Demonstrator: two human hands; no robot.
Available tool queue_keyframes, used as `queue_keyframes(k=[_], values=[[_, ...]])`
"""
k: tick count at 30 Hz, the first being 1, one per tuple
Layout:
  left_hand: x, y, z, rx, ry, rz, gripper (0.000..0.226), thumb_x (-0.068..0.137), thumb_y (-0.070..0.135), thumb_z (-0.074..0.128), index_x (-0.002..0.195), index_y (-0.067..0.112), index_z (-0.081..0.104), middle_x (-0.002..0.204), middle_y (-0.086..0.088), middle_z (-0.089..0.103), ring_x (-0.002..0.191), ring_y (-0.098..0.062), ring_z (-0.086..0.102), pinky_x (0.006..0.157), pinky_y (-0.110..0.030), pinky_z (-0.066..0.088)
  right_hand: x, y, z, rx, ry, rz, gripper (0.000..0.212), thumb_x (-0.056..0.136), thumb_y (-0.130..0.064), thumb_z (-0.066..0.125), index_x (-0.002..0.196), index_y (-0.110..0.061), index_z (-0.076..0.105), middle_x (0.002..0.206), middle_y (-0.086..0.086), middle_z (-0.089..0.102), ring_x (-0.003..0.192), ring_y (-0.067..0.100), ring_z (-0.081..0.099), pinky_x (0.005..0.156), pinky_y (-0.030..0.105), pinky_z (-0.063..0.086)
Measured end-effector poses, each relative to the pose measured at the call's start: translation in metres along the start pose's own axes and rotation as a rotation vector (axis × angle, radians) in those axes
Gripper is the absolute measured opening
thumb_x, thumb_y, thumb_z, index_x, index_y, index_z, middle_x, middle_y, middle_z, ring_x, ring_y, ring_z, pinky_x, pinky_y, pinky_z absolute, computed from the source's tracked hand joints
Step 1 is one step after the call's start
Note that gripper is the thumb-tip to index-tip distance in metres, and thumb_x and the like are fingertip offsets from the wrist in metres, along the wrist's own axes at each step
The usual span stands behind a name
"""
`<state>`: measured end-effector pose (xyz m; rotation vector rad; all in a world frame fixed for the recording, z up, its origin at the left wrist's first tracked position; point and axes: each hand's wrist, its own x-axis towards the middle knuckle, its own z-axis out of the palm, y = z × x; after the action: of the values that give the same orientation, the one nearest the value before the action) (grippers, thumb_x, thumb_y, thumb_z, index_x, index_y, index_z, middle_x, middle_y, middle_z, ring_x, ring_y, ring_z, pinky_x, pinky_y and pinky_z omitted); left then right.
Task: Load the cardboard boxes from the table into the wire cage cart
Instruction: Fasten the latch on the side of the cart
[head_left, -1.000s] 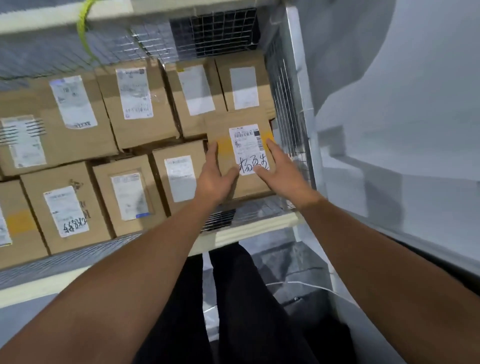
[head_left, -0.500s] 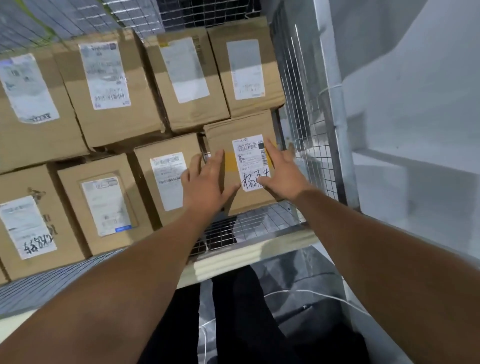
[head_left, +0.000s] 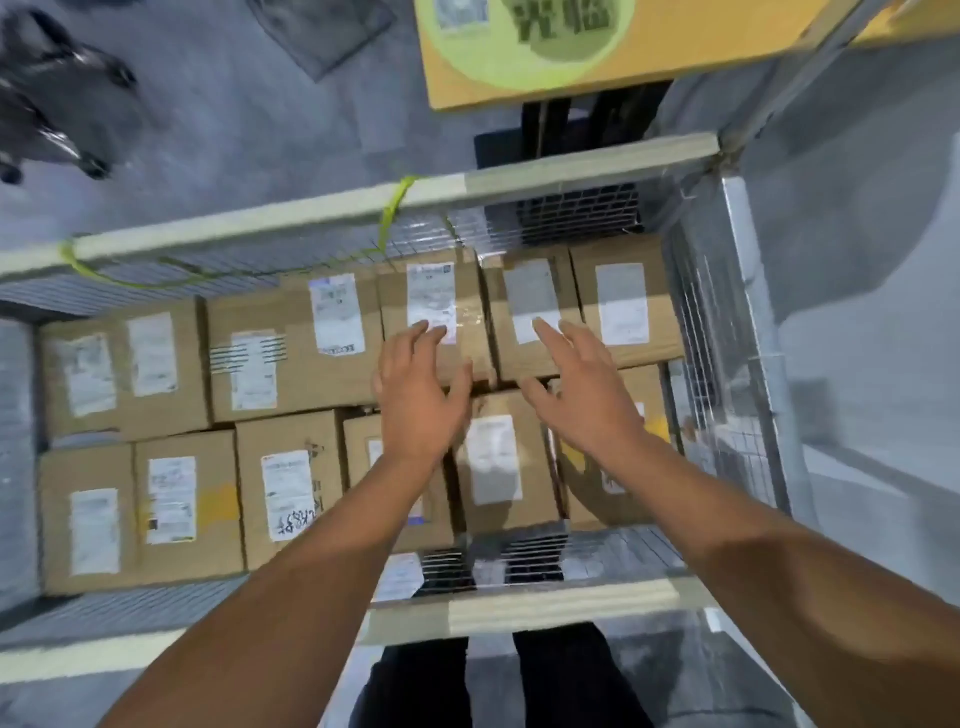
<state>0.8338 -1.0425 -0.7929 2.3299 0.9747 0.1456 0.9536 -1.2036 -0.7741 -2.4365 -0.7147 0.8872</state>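
Grey concrete floor (head_left: 234, 104) surrounds the silver wire cage cart with pale top rails (head_left: 571, 174), seen from straight above; the person's dark trousers (head_left: 415, 686) stand against its near rail. A yellow-green cord (head_left: 392, 208) is knotted round the far rail. Beyond the cart lie a yellow board with a pale green disc (head_left: 597, 52) and a blurred black wheeled object (head_left: 52, 104).

The brown cardboard boxes with white shipping labels (head_left: 291, 488) already cover nearly the whole cart floor in two rows, eleven as far as I can count, packed side against side. The brown labelled box in the near right corner (head_left: 649, 395) sits against the right mesh wall, mostly under the right forearm. Every box lies flat with its label facing up. Most have their long axis running from the near rail to the far rail, while the two at the far left look turned broadside, long axis across the cart.

The left hand (head_left: 415, 395) and right hand (head_left: 582, 395) hang above the seam between the rows, fingers spread and straight, gripping nothing. Whether they touch the cardboard I cannot tell.

I judge this bottom layer all but finished: only a strip of bare mesh shows along the near edge, so further boxes would go on top. The table is out of view, so what is left on it cannot be told.
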Motion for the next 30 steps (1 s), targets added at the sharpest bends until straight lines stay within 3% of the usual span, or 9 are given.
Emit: queue_keyframes(k=[6, 10, 14, 17, 21, 24, 27, 30], values=[[0.067, -0.093, -0.140, -0.007, 0.288, -0.166, 0.031, 0.099, 0.033, 0.062, 0.124, 0.014, 0.063, 0.126, -0.007, 0.062, 0.120, -0.026, 0.054, 0.100, -0.037, 0.039, 0.066, -0.173, 0.003, -0.047, 0.023, -0.426, 0.066, 0.099, -0.045, 0.058, 0.156, -0.022, 0.036, 0.160, 0.011, 0.035, 0.150, 0.030, 0.025, 0.123, 0.038, 0.014], [0.109, -0.173, -0.210, 0.029, 0.449, -0.256, 0.032, 0.098, 0.028, 0.062, 0.120, 0.005, 0.067, 0.119, -0.017, 0.065, 0.116, -0.034, 0.055, 0.098, -0.032, 0.035, 0.097, -0.255, 0.044, -0.138, -0.003, -0.540, 0.070, 0.099, -0.053, 0.050, 0.159, -0.023, 0.031, 0.163, 0.008, 0.032, 0.153, 0.025, 0.020, 0.124, 0.039, 0.014], [0.158, -0.245, -0.257, 0.075, 0.486, -0.265, 0.032, 0.099, 0.027, 0.061, 0.121, 0.005, 0.067, 0.118, -0.018, 0.066, 0.117, -0.037, 0.055, 0.101, -0.044, 0.040, 0.124, -0.320, 0.092, -0.187, -0.074, -0.571, 0.070, 0.101, -0.050, 0.051, 0.161, -0.024, 0.027, 0.165, 0.008, 0.028, 0.153, 0.023, 0.018, 0.124, 0.033, 0.009], [0.207, -0.284, -0.274, 0.156, 0.369, -0.254, 0.043, 0.099, 0.035, 0.058, 0.133, 0.009, 0.062, 0.127, -0.015, 0.066, 0.127, -0.037, 0.049, 0.103, -0.044, 0.036, 0.150, -0.365, 0.123, -0.175, -0.082, -0.526, 0.066, 0.102, -0.049, 0.049, 0.159, -0.022, 0.030, 0.161, 0.008, 0.033, 0.149, 0.024, 0.025, 0.122, 0.036, 0.019], [0.251, -0.306, -0.270, 0.331, -0.081, -0.330, 0.052, 0.101, 0.052, 0.039, 0.149, 0.032, 0.044, 0.131, -0.004, 0.066, 0.135, -0.029, 0.044, 0.111, -0.049, 0.025, 0.179, -0.407, 0.157, -0.027, -0.063, -0.409, 0.060, 0.102, -0.049, 0.049, 0.154, -0.021, 0.039, 0.154, 0.004, 0.042, 0.142, 0.023, 0.037, 0.111, 0.034, 0.032], [0.258, -0.303, -0.265, 0.159, -0.070, -0.342, 0.041, 0.099, 0.042, 0.049, 0.140, 0.040, 0.051, 0.114, 0.009, 0.071, 0.126, -0.020, 0.053, 0.114, -0.048, 0.016, 0.188, -0.417, 0.171, 0.114, -0.097, -0.263, 0.057, 0.102, -0.051, 0.046, 0.152, -0.023, 0.040, 0.150, 0.004, 0.047, 0.138, 0.023, 0.043, 0.107, 0.037, 0.038], [0.246, -0.295, -0.269, -0.151, 0.087, -0.273, 0.036, 0.097, 0.030, 0.062, 0.133, 0.031, 0.058, 0.095, 0.016, 0.065, 0.115, -0.018, 0.059, 0.109, -0.043, 0.033, 0.191, -0.417, 0.174, 0.043, -0.038, -0.308, 0.052, 0.104, -0.044, 0.046, 0.149, -0.018, 0.044, 0.140, 0.010, 0.055, 0.138, 0.025, 0.041, 0.106, 0.038, 0.038], [0.218, -0.291, -0.275, -0.477, 0.224, -0.183, 0.034, 0.097, 0.024, 0.068, 0.130, 0.026, 0.061, 0.092, 0.016, 0.064, 0.100, -0.009, 0.063, 0.088, -0.029, 0.047, 0.196, -0.428, 0.172, 0.099, -0.039, -0.346, 0.051, 0.104, -0.046, 0.044, 0.148, -0.019, 0.045, 0.129, 0.004, 0.061, 0.134, 0.023, 0.043, 0.098, 0.034, 0.038]])
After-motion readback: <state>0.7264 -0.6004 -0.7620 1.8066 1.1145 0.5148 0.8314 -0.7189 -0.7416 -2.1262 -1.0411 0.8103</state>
